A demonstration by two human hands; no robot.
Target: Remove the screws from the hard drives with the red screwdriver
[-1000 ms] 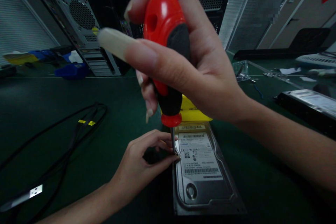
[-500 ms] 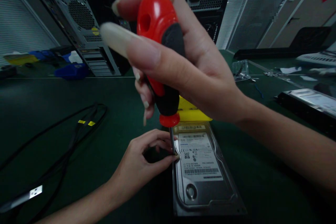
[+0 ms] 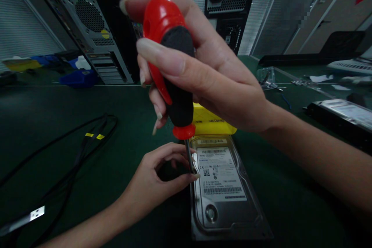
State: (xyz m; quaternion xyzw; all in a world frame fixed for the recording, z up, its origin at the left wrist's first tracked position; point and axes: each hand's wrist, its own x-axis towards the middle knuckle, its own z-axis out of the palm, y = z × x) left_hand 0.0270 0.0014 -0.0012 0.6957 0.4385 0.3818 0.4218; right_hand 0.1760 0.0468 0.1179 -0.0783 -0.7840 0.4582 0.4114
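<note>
As the head view shows, the right hand [image 3: 215,73] is closed around the red and black handle of a screwdriver [image 3: 180,100], its thumb laid across the near side. Below that grip, the metal shaft [image 3: 188,153] runs down, slightly tilted, to the left long edge of a silver hard drive [image 3: 221,219], which lies label up on the dark green table [image 3: 130,120]. The left hand [image 3: 154,174] is below and to the left of the right-hand grip, thumb and fingers curved toward each other around the lower shaft, with the thumb tip at the drive's edge; whether they pinch anything cannot be told. Just past the drive's far end, beneath the right hand, is a yellow object [image 3: 212,122] with dark print. Left of both hands lie looped black cables [image 3: 78,159] with yellow tags and a USB plug [image 3: 37,212]. Well to the right of the grip is another drive [image 3: 348,112]. Behind the grip stand computer cases [image 3: 90,15], a blue tray [image 3: 78,79] near the left one, and farther right, a clear plastic container [image 3: 266,77].
</note>
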